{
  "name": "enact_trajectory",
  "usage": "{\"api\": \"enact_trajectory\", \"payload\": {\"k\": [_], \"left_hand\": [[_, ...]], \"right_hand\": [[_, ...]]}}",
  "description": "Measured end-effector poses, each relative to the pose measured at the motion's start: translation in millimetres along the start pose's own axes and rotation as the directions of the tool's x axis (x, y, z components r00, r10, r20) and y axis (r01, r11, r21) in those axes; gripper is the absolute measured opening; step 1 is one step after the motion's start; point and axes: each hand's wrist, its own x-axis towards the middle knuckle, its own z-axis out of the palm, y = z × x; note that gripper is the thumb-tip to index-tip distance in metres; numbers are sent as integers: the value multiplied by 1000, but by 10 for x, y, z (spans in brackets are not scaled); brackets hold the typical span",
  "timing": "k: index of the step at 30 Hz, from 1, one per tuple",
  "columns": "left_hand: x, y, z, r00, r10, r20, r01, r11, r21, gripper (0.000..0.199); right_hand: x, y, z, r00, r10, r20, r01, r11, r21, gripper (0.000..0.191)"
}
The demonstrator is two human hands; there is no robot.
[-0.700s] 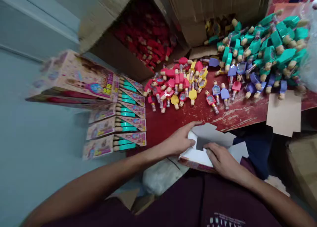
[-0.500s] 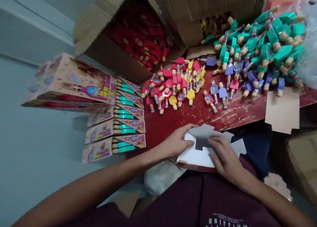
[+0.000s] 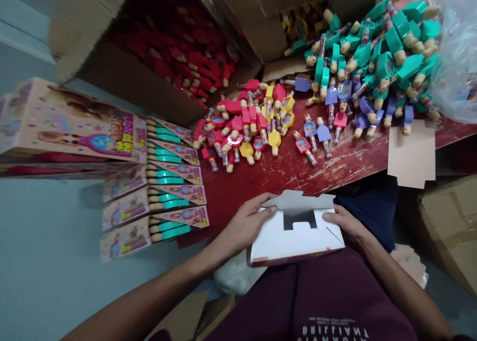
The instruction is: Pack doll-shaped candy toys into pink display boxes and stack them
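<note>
Box (image 3: 294,241): white card box with its flaps open, held just past the tabletop edge, above the shirt (image 3: 316,301).
Left hand (image 3: 246,224): grip clamped on the box's left side.
Right hand (image 3: 345,227): grip clamped on the box's right side.
Tabletop (image 3: 238,202): red, with worn paint.
Toys (image 3: 242,127): red and yellow pile nearest the hands, green and blue pile farther right.
Pink boxes (image 3: 124,239): stacked left of the left hand.
</note>
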Motion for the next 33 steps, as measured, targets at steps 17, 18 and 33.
{"api": "enact_trajectory", "payload": {"k": [17, 18, 33], "left_hand": [[-19, 256, -123, 956, -69, 285, 33, 991, 130, 59], [-10, 247, -136, 954, -46, 296, -1, 988, 156, 62], [40, 57, -129, 965, 149, 217, -190, 965, 179, 45]], "right_hand": [[-167, -432, 22, 998, 39, 56, -27, 977, -209, 55], [-154, -470, 64, 998, 43, 54, -25, 953, -303, 56], [-104, -267, 214, 979, -200, -43, 136, 793, -594, 49]]}}
